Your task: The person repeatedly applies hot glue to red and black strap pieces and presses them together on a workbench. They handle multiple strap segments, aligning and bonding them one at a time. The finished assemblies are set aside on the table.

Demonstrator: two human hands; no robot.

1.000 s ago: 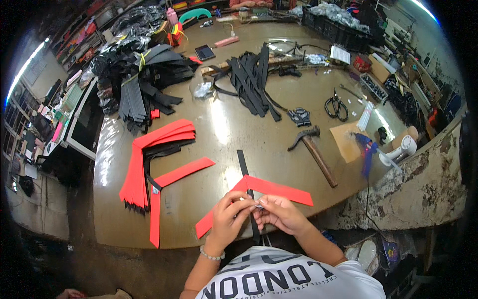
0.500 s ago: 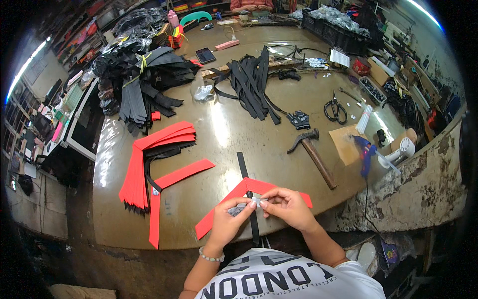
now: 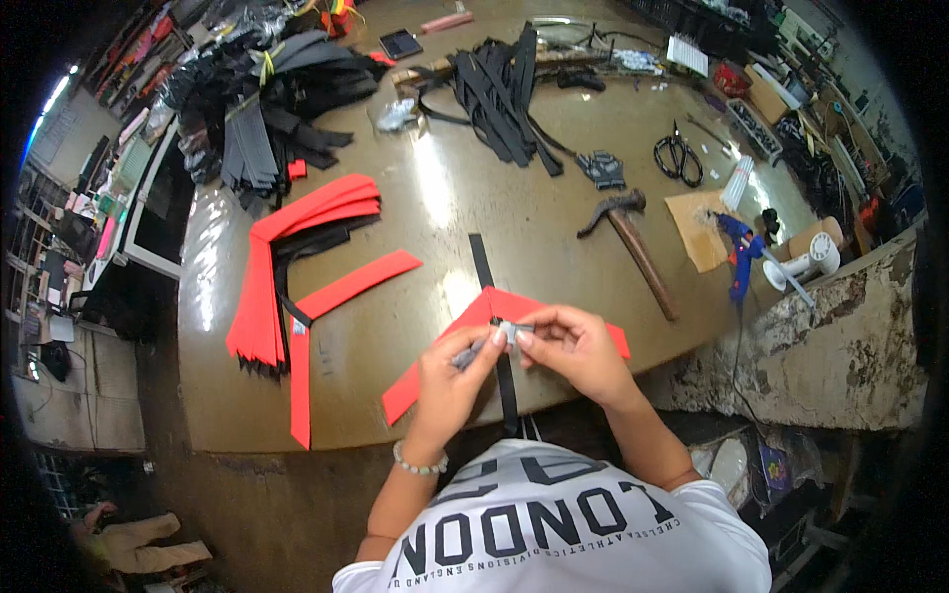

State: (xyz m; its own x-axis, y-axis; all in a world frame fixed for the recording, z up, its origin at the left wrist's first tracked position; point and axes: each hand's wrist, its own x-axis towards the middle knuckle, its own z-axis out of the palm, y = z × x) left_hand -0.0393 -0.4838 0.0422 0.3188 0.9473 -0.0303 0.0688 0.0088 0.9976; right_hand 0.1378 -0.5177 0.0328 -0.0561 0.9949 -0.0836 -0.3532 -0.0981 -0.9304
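Observation:
Both my hands are pinched together above the near edge of the table. Between the fingertips of my left hand point(image 3: 453, 371) and my right hand point(image 3: 573, 354) is a small whitish piece point(image 3: 508, 332), too small to name. Some grey material point(image 3: 468, 356), partly hidden, is also tucked in my left fingers. Below lies a red strip bent into a V point(image 3: 402, 393), its point facing away from me. A black strap point(image 3: 479, 259) runs lengthwise beneath its peak, its near end reaching the table edge. My fingers hide part of both.
At left are a stack of angled red strips point(image 3: 254, 296) and a single joined one point(image 3: 358, 284). Black straps point(image 3: 499, 99) lie farther back. To the right are a hammer point(image 3: 641, 259), scissors point(image 3: 678, 158), a black buckle pile point(image 3: 601, 170) and a blue glue gun point(image 3: 739, 259).
The view has tipped downward, so the table and everything on it sit higher in the picture. My hands keep pinching the whitish piece, with their fingers slightly shifted.

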